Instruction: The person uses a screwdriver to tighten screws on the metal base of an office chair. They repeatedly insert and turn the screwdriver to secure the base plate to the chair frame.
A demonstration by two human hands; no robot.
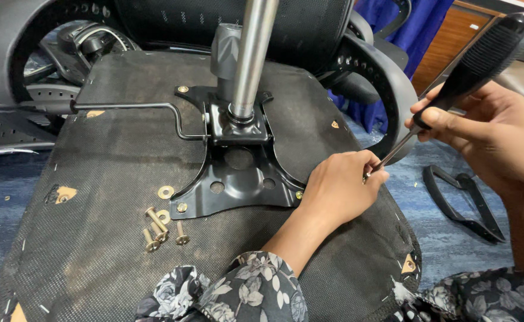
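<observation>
We grip the screwdriver (452, 89) by its black handle with our right hand (494, 134), fingers closed. Our left hand (339, 188) pinches its shaft tip at the right edge of the seat underside (95, 238), beside the metal plate (238, 173). Loose bolts (160, 229) lie near left.

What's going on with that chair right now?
A person works on an upturned office chair seat. The right hand grips a black-handled screwdriver, its tip near the seat edge, steadied by the left hand beside the black mounting plate. Loose brass bolts and washers lie on the seat.
</observation>
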